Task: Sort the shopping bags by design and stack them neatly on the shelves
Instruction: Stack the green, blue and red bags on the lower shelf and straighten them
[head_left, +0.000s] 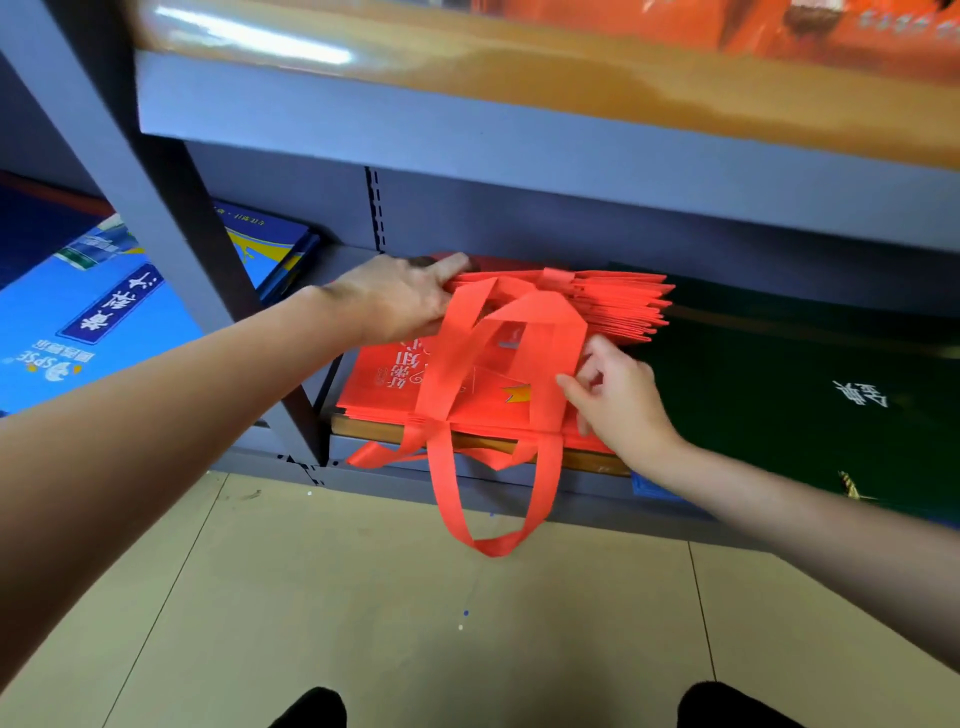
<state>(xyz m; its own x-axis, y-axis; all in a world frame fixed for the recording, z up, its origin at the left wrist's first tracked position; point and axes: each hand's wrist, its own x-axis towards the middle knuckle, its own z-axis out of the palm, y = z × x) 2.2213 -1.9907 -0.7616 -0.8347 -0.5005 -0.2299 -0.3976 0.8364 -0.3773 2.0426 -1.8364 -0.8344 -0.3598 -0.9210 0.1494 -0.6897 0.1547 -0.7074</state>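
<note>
both arms reach forward and down toward the lower shelf (467, 470) of a grey metal rack. the left hand (400, 301) lies at the far left corner of the stack of red bags (613, 306), palm down, its fingers curled over the stack's upper edge, so this grip is grasping the bags. the right hand (618, 395) comes in from the right at the near side of the stack, wrist bent, its thumb and forefinger pinching the edge of the top bag beside a handle; this grip too is closed on the red bags.

the red bags are flat, non-woven and bright orange-red, piled on the lower shelf between a stack of blue bags (78, 322) on the left, beyond the rack's upright post (171, 223), and a stack of dark green bags (800, 384) just beside them on the right. the far ends of the red bags fan out in thin layered edges. white lettering and a small yellow and white print show on the top bag. one long red handle loop (488, 540) hangs over the shelf's front edge toward the beige tiled floor (363, 613), another arches across the top of the stack, and shorter loops spill out at the front left. the green bags carry white characters, and the blue ones white print and a dark label.
</note>
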